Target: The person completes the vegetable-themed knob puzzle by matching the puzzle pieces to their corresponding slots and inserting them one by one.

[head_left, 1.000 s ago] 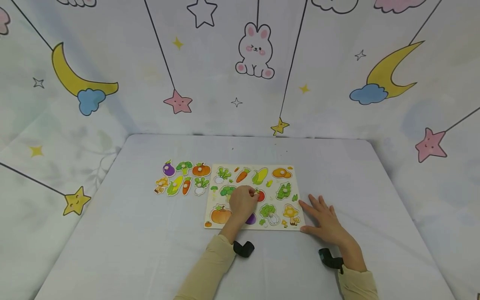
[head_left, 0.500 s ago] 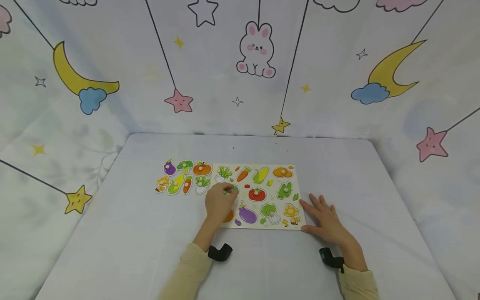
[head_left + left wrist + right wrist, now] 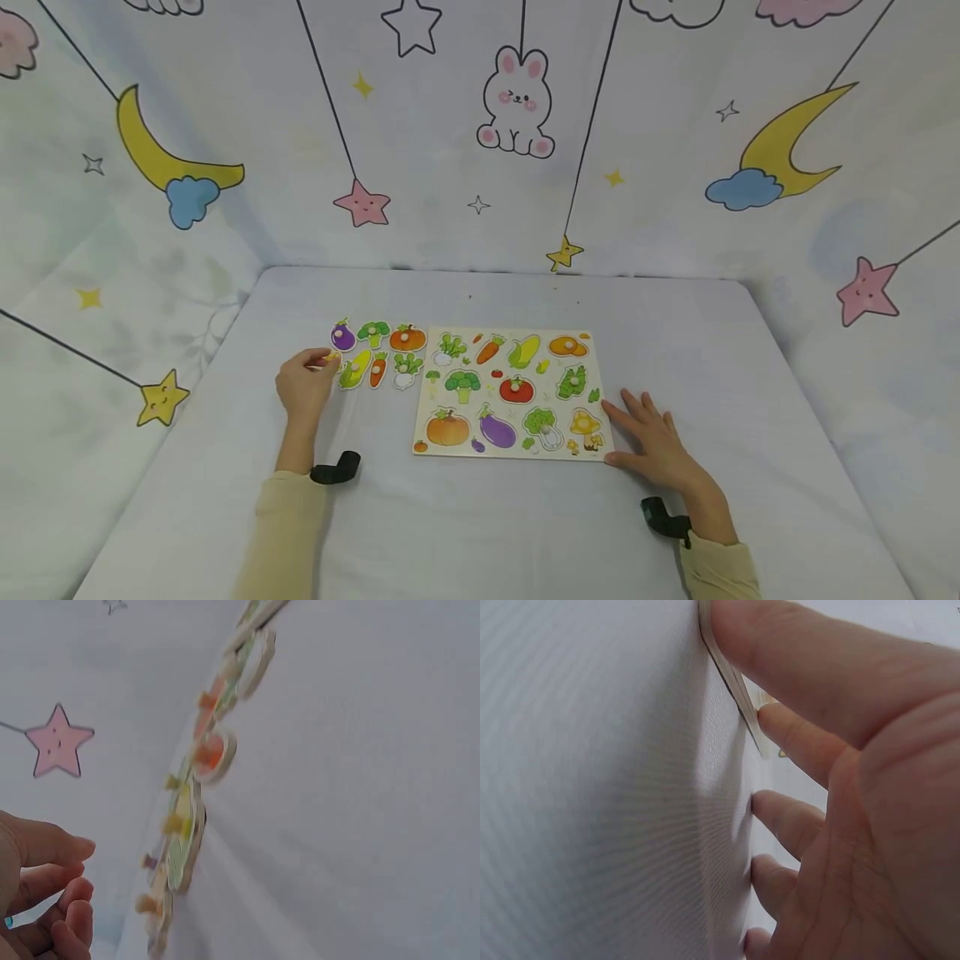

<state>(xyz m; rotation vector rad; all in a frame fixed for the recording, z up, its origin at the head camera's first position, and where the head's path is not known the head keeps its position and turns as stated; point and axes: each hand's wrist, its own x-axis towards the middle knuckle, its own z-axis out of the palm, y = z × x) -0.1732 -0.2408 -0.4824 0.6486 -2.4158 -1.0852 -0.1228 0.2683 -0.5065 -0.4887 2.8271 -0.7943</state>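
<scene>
My left hand [image 3: 305, 385] is at the left end of a group of loose wooden vegetable pieces with knobs, nearest the mushroom piece [image 3: 159, 911]. In the left wrist view its fingers are bent loosely with nothing between them, apart from the pieces. In the head view the hand hides most of that mushroom. Corn [image 3: 355, 369], carrot [image 3: 378, 369], white radish [image 3: 407, 371], eggplant [image 3: 342, 336], broccoli [image 3: 373, 334] and pumpkin [image 3: 407, 338] pieces lie beside it. My right hand [image 3: 651, 442] has its fingers spread, its thumb and index finger touching the right edge of the puzzle board [image 3: 480, 452].
Knobbed pieces such as the tomato [image 3: 517, 389] and bok choy [image 3: 543, 427] sit in the board. A white cloth [image 3: 480, 533] covers the table. Behind it hangs a backdrop [image 3: 652, 92] with printed moons and stars. Black camera mounts [image 3: 336, 468] are on both wrists.
My left hand has left the tomato on the board and moved left across it to the mushroom piece among the loose pieces. The right hand stays at the board's edge.
</scene>
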